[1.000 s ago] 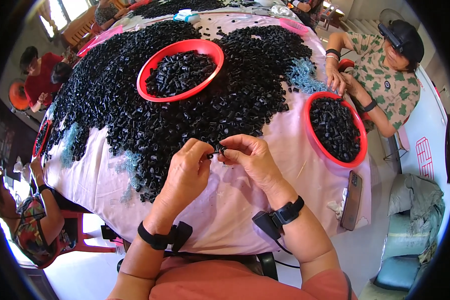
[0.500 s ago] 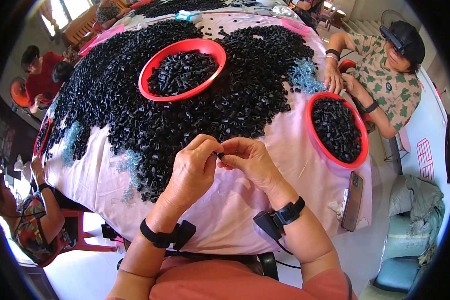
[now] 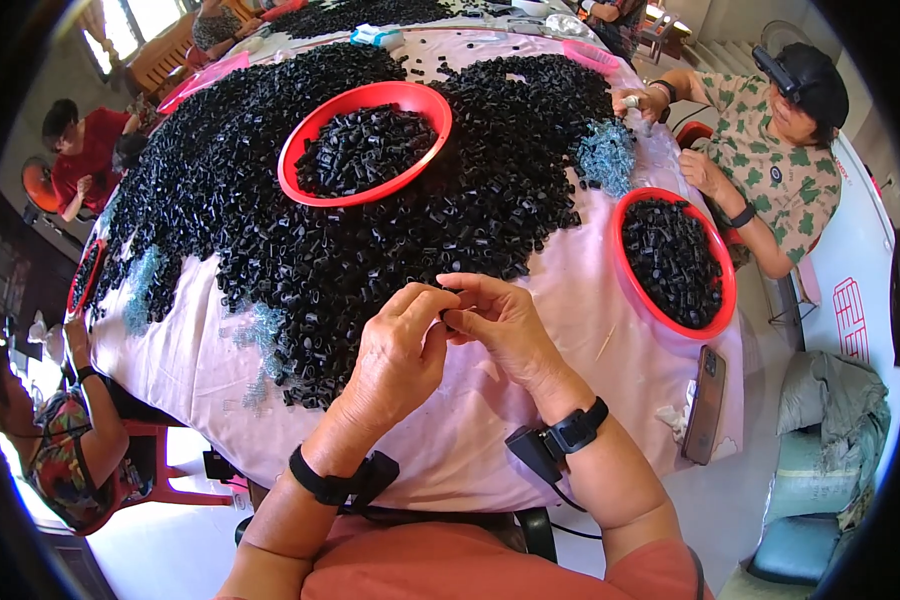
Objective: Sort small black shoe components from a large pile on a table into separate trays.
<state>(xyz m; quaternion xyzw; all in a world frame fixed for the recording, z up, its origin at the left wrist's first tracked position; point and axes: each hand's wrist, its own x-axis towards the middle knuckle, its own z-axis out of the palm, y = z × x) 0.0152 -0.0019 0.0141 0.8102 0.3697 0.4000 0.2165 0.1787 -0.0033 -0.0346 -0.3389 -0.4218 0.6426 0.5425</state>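
Both my hands meet over the near edge of a wide heap of small black plastic pieces (image 3: pixel 370 240). Between the pinched fingers of my right hand (image 3: pixel 505 325) sits one small black plastic piece (image 3: pixel 445 314), mostly hidden. My left hand (image 3: pixel 398 345) has its fingertips closed against the same piece. Just left of my hands lies a small pile of clear bluish plastic bits (image 3: pixel 260 340). Beyond the hands, a red basin (image 3: pixel 300 185) full of black pieces rests on the heap.
Another red basin (image 3: pixel 660 325) of black pieces stands at the right, with a phone (image 3: pixel 705 405) and crumpled white tissue (image 3: pixel 672 422) near it. A thin wooden stick (image 3: pixel 606 344) lies on the pink tablecloth (image 3: pixel 560 300). A person in a leaf-patterned shirt (image 3: pixel 770 170) sits at the right; others sit around the table.
My left hand has shifted slightly right, its fingers now covering more of the black piece. At the right, the co-worker's hands have moved apart, one reaching out to the heap.
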